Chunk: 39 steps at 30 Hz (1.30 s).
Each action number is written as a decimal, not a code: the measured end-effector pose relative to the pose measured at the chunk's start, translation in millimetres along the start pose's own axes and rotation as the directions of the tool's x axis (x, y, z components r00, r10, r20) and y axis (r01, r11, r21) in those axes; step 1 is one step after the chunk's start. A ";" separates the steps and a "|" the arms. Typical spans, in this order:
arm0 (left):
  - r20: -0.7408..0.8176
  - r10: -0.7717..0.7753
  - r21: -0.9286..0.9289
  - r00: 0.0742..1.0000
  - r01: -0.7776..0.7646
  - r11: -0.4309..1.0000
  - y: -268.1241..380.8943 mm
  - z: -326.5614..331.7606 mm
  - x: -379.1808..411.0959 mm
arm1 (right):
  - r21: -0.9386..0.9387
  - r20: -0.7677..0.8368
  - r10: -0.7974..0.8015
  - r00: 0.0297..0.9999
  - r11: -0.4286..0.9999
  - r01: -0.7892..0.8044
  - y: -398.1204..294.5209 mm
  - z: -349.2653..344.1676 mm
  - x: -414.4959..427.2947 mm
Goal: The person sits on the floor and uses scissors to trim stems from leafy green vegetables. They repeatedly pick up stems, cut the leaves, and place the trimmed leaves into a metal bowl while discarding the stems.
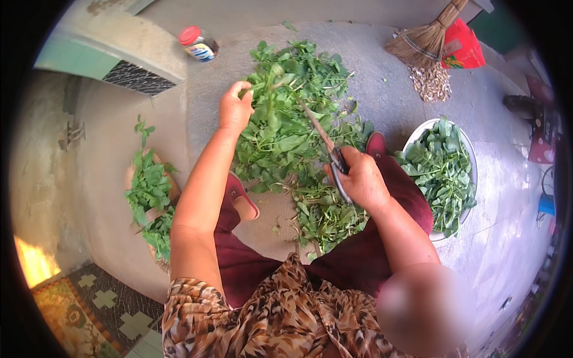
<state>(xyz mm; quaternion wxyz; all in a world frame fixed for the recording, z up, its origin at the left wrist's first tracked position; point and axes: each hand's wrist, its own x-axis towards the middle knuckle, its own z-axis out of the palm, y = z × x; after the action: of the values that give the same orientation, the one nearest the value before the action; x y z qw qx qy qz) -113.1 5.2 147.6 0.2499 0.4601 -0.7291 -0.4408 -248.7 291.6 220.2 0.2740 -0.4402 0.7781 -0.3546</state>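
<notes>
A large heap of leafy greens [286,134] lies on the floor before me and between my feet. Over its left side, my left hand [237,105] grips a bunch of greens [273,83], partly blurred. My right hand [362,176] holds a pair of scissors [320,127] by the handles, the rusty blades pointing up and left over the heap. The blades look closed together. A white basin [470,147] full of broad green leaves stands at the right, beside my leg.
At the left is a wicker basket [173,185] with greens. A jar with a red lid [200,44] stands at the upper left. A straw broom [418,42] rests at the upper right by a red bag [463,44] and a small pile of debris [432,83].
</notes>
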 end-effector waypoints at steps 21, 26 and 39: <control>-0.101 0.080 -0.726 0.992 -0.128 0.675 45.1 -59.5 -113.8 | -0.165 -0.032 -0.203 0.979 0.967 0.195 -14.8 19.9 13.4; -0.027 -0.033 -0.778 0.999 -0.001 0.628 45.5 -48.5 -113.9 | -0.243 0.022 -0.145 0.989 0.959 0.146 -29.4 19.0 16.8; 0.189 -0.075 -0.659 0.979 0.183 0.730 56.0 -29.6 -131.5 | -0.474 -0.080 -0.358 0.930 0.835 0.281 -13.2 26.3 15.3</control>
<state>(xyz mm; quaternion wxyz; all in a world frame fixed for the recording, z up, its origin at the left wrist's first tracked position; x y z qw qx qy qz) -56.1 120.7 216.3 0.3126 0.3539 -0.5034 -0.7237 -229.9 265.2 213.2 0.0346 -0.5849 0.7743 -0.2389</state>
